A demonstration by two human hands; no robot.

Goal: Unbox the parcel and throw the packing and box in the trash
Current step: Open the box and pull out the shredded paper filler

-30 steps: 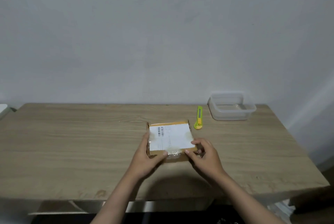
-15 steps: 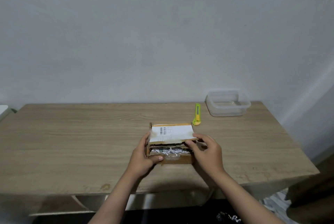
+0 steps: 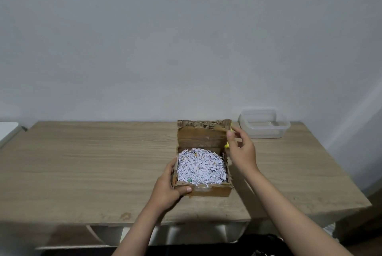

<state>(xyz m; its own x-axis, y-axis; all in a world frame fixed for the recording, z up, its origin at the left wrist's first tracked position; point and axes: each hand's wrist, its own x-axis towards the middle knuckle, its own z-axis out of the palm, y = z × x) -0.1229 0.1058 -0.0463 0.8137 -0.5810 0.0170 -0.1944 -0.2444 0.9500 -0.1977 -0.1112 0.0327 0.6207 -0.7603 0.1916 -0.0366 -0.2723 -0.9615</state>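
A small brown cardboard box (image 3: pixel 210 190) rests on the wooden table (image 3: pixel 86 164), near the front middle. Its lid (image 3: pixel 201 136) stands swung up and back, brown inside facing me. White shredded paper packing (image 3: pixel 201 167) fills the box to the brim, hiding what lies under it. My left hand (image 3: pixel 168 188) grips the box's near left corner, thumb on the front wall. My right hand (image 3: pixel 240 152) pinches the lid's right edge and holds it up.
A clear plastic container (image 3: pixel 264 124) sits at the table's back right. A yellow-green utility knife (image 3: pixel 227 145) lies behind the lid, mostly hidden by my right hand. A white object (image 3: pixel 7 131) shows at the far left edge.
The lid, flat a second ago and half lifted after that, now stands fully swung back. My right hand rose with it. The shredded paper is now exposed.
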